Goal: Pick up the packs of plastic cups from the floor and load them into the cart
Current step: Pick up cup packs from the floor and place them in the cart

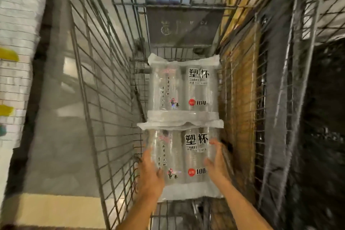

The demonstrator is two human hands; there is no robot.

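Note:
Two clear packs of plastic cups with black lettering lie end to end inside the wire cart (104, 87). The far pack (183, 87) rests deep in the basket against the right side. The near pack (183, 157) overlaps its end. My left hand (150, 175) presses on the near pack's left side and my right hand (217, 160) on its right side, fingers spread along the wrapping, holding the pack between them.
The cart's wire walls rise close on both sides. A dark folded flap (183, 22) sits at the far end. A second wire cart (291, 99) stands against the right side. Grey floor (56, 117) and a white tiled wall (16, 24) lie to the left.

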